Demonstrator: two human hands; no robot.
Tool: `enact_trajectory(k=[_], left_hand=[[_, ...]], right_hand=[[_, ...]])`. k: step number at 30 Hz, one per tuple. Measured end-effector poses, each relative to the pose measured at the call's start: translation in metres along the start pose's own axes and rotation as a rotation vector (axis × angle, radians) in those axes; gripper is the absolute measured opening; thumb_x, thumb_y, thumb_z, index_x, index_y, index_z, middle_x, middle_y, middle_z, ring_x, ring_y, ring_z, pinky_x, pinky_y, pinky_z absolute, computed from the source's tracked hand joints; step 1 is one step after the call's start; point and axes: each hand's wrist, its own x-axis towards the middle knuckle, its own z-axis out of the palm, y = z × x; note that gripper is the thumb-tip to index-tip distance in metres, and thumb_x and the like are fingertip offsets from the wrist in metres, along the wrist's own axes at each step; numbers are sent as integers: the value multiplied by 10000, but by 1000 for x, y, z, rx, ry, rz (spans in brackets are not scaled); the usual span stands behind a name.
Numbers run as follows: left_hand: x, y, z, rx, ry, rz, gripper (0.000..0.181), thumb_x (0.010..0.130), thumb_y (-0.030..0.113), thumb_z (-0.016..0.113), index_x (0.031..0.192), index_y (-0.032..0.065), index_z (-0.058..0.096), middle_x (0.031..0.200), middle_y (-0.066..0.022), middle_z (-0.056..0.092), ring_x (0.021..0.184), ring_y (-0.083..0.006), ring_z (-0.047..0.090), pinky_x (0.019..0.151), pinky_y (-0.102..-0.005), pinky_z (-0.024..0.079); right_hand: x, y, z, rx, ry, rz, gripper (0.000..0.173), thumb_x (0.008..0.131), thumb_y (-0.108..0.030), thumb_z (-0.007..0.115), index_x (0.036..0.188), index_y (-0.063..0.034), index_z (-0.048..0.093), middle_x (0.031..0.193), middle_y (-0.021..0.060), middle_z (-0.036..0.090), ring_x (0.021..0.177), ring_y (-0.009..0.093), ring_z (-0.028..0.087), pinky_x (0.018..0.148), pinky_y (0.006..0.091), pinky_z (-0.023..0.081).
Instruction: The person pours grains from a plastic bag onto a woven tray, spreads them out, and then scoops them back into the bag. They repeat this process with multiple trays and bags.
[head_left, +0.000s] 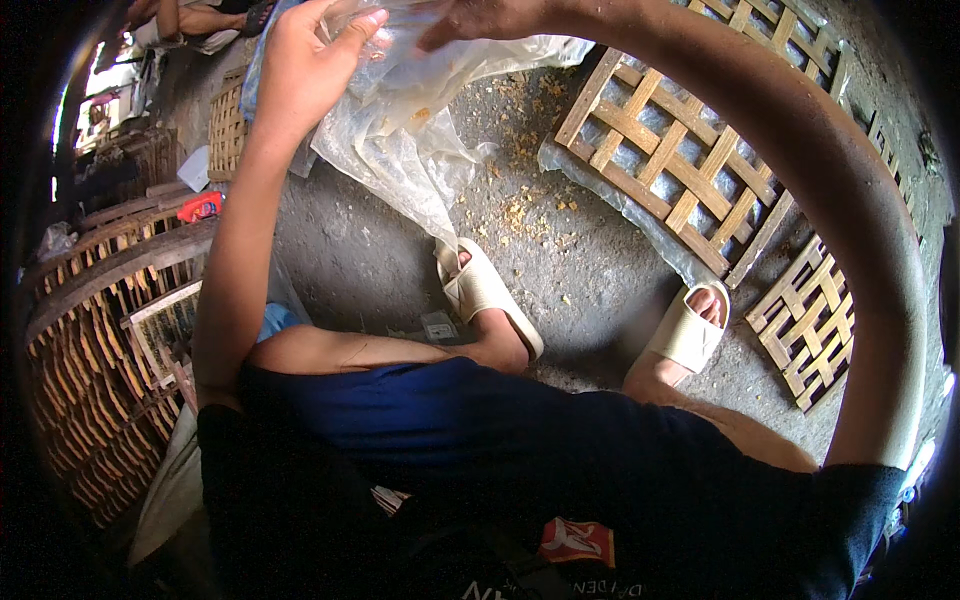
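Observation:
A large sheet or bag of clear, crumpled plastic (405, 127) hangs at the top of the picture, with brownish crumbs stuck to it. Its lower tip reaches the sandal (480, 289) on my left foot. My left hand (315, 67) is raised at the plastic's upper left edge, thumb pressed toward the fingers, gripping the film. At the top middle my right hand (480, 19) is blurred and partly cut off by the picture's edge; it overlaps the plastic, and whether its fingers hold it cannot be told.
Woven bamboo lattice panels (679, 161) lie at right, one over clear plastic. Yellowish crumbs (525, 214) are scattered on the concrete floor. Racks with brown strips (97, 337) and a red packet (200, 207) are at left. Another person's leg (214, 22) shows at the top left.

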Motion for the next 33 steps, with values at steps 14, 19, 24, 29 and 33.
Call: enact_trajectory(k=[14,19,24,29,33], left_hand=[[13,-15,-10,-85,-102,23,159,972,99,696,1056,-33,724,945,-34,743,876,-99,688,796,-269,560],[6,-21,-28,-130,4,-25,183,971,107,706,1092,-32,713,954,-72,744,873,-134,708,797,-286,573],[13,-10,-44,-274,-16,-114,163,982,93,692,1089,-31,686,1032,-151,748,860,-203,742,811,-309,591],[8,-3,-57,-427,167,-150,225,1009,102,645,1144,-77,624,1020,-208,733,908,-308,751,873,-398,631],[1,-4,-74,-519,251,-213,219,1020,81,614,1158,-86,595,1018,-237,726,905,-328,752,871,-425,642]], right_hand=[[-10,84,39,-372,276,31,154,816,-147,655,934,-76,721,797,225,690,826,417,702,763,498,559],[2,22,4,-156,56,170,250,794,-267,767,978,-101,735,913,205,721,905,396,709,801,493,556],[6,55,25,-345,171,150,459,789,-336,816,1138,-61,701,1040,227,735,1000,376,713,846,458,568],[-13,38,-8,-7,186,719,623,802,-330,831,1270,5,593,1148,235,712,1100,323,696,914,409,565],[-31,61,26,663,76,565,747,793,-345,865,1369,17,558,1177,167,723,1121,286,685,993,382,540]])
